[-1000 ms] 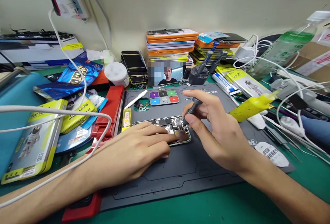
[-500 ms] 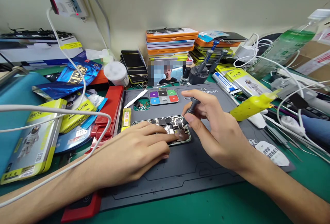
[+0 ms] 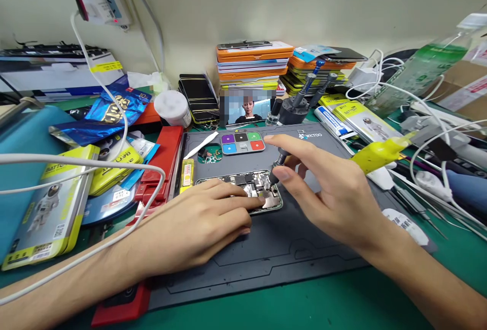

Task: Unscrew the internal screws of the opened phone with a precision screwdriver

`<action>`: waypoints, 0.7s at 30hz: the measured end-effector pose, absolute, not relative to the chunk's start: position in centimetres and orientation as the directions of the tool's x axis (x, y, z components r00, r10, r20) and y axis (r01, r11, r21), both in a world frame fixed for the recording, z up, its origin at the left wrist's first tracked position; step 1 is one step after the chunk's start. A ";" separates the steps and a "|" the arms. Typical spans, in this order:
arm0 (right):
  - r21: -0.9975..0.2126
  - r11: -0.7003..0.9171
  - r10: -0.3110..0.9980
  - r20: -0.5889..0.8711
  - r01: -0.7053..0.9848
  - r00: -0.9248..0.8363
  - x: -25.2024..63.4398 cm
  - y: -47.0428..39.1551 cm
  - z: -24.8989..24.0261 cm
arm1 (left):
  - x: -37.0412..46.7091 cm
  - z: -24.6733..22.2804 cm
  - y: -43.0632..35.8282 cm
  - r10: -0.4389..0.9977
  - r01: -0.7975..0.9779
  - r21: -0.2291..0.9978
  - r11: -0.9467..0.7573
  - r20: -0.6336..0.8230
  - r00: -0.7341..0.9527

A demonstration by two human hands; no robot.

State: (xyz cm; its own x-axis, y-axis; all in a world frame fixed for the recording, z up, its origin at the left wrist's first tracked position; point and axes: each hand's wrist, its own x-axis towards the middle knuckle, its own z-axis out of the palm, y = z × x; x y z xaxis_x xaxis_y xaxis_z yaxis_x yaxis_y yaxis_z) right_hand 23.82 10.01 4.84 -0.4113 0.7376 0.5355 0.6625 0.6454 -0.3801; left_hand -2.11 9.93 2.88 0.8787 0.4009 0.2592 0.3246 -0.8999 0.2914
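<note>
An opened phone [image 3: 272,201] lies on the dark grey work mat [image 3: 251,264], its inner parts exposed. My left hand [image 3: 205,218] rests flat across the phone's left part, fingers stretched, with a fingertip on the inner parts near the right end. That hand hides much of the phone. A dark screwdriver [image 3: 280,158] is pinched between the thumb and fingers of my right hand [image 3: 331,188]. It stands slightly tilted, its lower end at the phone's upper right corner. Whether the tip sits in a screw is too small to tell.
Behind the phone lie a colour-marked screw tray [image 3: 242,144], a small green circuit board [image 3: 210,154] and a white pry tool [image 3: 201,145]. A red clamp-like holder [image 3: 162,168] borders the mat. A yellow bottle [image 3: 380,155] and tweezers [image 3: 420,211] are at right. A white cable [image 3: 155,168] crosses my left arm.
My right hand has shifted a little to the right and the screwdriver is more upright. My left hand stays on the phone. The picture on the propped screen has changed.
</note>
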 end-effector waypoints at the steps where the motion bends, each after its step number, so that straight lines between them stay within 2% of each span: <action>1: -0.392 0.649 0.737 0.536 0.651 -0.412 23.8 10.0 5.0 | -2.1 2.9 9.9 0.399 0.323 0.290 -0.901 0.263 0.878; 4: -0.421 0.661 0.733 0.539 0.621 -0.415 23.8 9.9 5.2 | -2.1 2.8 9.9 0.394 0.314 0.295 -0.902 0.270 0.878; 10: -0.365 0.680 0.703 0.571 0.636 -0.424 23.6 9.7 5.2 | -2.2 2.9 9.8 0.389 0.298 0.294 -0.908 0.328 0.861; 15: -0.299 0.712 0.653 0.615 0.635 -0.442 23.6 9.9 4.9 | -2.5 3.0 9.6 0.494 0.392 0.312 -0.866 0.400 0.772; 21: -0.313 0.699 0.672 0.594 0.643 -0.442 23.7 10.0 4.7 | -2.8 2.8 9.5 0.577 0.438 0.386 -0.812 0.421 0.700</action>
State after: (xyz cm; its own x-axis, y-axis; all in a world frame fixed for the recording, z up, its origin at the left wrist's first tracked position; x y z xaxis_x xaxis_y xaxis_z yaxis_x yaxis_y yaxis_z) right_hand 23.67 9.99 4.74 -0.4421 0.6721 0.5940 0.6425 0.6993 -0.3131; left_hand -2.85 9.49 2.83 0.6998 0.5773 0.4208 0.4378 -0.8120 0.3860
